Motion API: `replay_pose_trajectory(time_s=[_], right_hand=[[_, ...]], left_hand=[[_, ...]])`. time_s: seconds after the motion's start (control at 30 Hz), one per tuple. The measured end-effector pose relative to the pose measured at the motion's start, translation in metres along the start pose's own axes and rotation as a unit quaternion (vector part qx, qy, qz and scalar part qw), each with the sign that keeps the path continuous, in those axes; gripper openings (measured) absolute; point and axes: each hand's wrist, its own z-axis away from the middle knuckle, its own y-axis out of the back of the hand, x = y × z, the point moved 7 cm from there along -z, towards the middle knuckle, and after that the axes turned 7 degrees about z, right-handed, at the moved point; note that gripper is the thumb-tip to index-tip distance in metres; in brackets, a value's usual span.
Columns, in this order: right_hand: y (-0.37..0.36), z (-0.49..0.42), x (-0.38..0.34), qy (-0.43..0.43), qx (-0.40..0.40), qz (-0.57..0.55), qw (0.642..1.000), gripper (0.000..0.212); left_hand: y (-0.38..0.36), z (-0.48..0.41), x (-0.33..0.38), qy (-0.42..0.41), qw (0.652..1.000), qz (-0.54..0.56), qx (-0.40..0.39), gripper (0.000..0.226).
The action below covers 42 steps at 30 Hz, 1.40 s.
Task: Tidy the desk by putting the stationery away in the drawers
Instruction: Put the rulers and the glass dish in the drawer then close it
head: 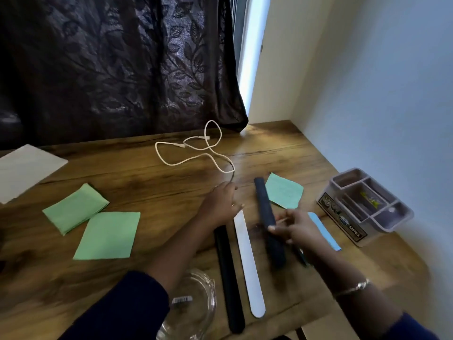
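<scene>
Navy strip (264, 203): right hand (293, 228) has its fingers wrapped round the middle.
White strip (248, 266): top end under the left hand (221, 202) (gripping or resting, can't tell).
Light-blue strip (323, 231): just right of the right hand.

Left hand (221, 204) palm down, fingers relaxed, right hand (295, 230) fingers curled round dark strip (263, 202)

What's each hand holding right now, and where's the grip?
Right hand pinches the dark strip near its middle. Left hand rests on the white strip at its far end; a grip there cannot be told.
</scene>
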Motion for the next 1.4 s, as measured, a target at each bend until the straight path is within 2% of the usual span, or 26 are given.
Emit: replay_pose_trajectory(time_s=[0.2, 0.3, 0.4, 0.5, 0.57, 0.67, 0.77, 0.9, 0.97, 1.03, 1.1, 1.13, 1.17, 1.2, 1.23, 1.3, 1.33, 1.4], right_hand=[[-0.02, 0.022, 0.023, 0.037, 0.0, 0.124, 0.992, 0.017], [-0.023, 0.025, 0.024, 0.063, -0.005, 0.173, 0.983, 0.026], [-0.022, 0.028, 0.022, 0.092, 0.02, 0.246, 0.965, 0.034], [-0.022, 0.03, 0.019, 0.133, 0.041, 0.328, 0.934, 0.033], [-0.019, 0.035, 0.017, 0.156, 0.051, 0.345, 0.924, 0.031], [-0.009, 0.05, 0.016, 0.209, 0.09, 0.283, 0.931, 0.022], [0.002, 0.08, 0.021, 0.336, 0.118, 0.143, 0.923, 0.004], [0.005, 0.118, 0.051, 0.391, 0.061, -0.008, 0.918, 0.015], [0.002, 0.135, 0.072, 0.377, 0.025, -0.07, 0.923, 0.008], [-0.005, 0.144, 0.101, 0.313, -0.016, -0.129, 0.941, 0.009], [-0.021, 0.144, 0.135, 0.2, -0.065, -0.188, 0.959, 0.013], [-0.03, 0.14, 0.152, 0.116, -0.093, -0.231, 0.962, 0.014], [-0.041, 0.135, 0.171, 0.016, -0.116, -0.282, 0.952, 0.016], [-0.052, 0.13, 0.187, -0.079, -0.131, -0.342, 0.927, 0.017], [-0.06, 0.124, 0.199, -0.15, -0.128, -0.388, 0.9, 0.017], [-0.069, 0.108, 0.214, -0.217, -0.101, -0.427, 0.872, 0.017], [-0.074, 0.098, 0.221, -0.236, -0.09, -0.427, 0.868, 0.017], [-0.085, 0.082, 0.236, -0.275, -0.079, -0.394, 0.874, 0.017]], left_hand=[[0.007, 0.037, -0.005, 0.029, 0.998, -0.035, 0.032, 0.048], [0.008, 0.053, -0.001, 0.032, 0.997, -0.048, 0.049, 0.047], [0.008, 0.071, 0.006, 0.038, 0.995, -0.064, 0.064, 0.046], [0.006, 0.09, 0.01, 0.05, 0.993, -0.071, 0.08, 0.044], [0.006, 0.105, 0.017, 0.043, 0.991, -0.069, 0.105, 0.043], [0.008, 0.131, 0.034, 0.01, 0.983, -0.06, 0.174, 0.036], [0.006, 0.167, 0.06, -0.064, 0.963, -0.028, 0.261, 0.023], [-0.024, 0.214, 0.088, -0.109, 0.944, 0.047, 0.307, 0.027], [-0.058, 0.233, 0.094, -0.095, 0.954, 0.072, 0.274, 0.029], [-0.097, 0.251, 0.091, -0.063, 0.967, 0.099, 0.225, 0.03], [-0.133, 0.262, 0.072, 0.026, 0.97, 0.167, 0.176, 0.026], [-0.149, 0.263, 0.055, 0.096, 0.965, 0.191, 0.152, 0.023], [-0.163, 0.264, 0.035, 0.179, 0.953, 0.208, 0.127, 0.02], [-0.174, 0.265, 0.013, 0.265, 0.929, 0.237, 0.106, 0.019], [-0.184, 0.268, -0.007, 0.343, 0.89, 0.284, 0.1, 0.02], [-0.196, 0.276, -0.037, 0.46, 0.776, 0.414, 0.125, 0.019], [-0.201, 0.278, -0.048, 0.491, 0.718, 0.471, 0.145, 0.017], [-0.205, 0.282, -0.066, 0.514, 0.629, 0.548, 0.198, 0.013]])
